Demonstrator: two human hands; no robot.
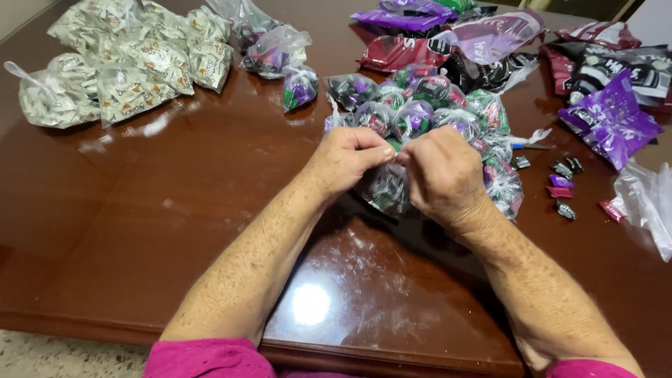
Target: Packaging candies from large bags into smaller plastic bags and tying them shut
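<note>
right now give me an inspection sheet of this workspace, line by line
surface: glossy brown wooden table, glare spots near the front edge
job's things: small clear bag of sweets pinched at its top by both hands
clutter: heap of filled clear bags; white-wrapped packs far left; purple and dark red sweet bags at the back; loose sweets at right
hands: left hand and right hand shut on the small bag's neck
cables: nothing seen
surroundings: pale speckled floor at lower left; pink sleeves
</note>
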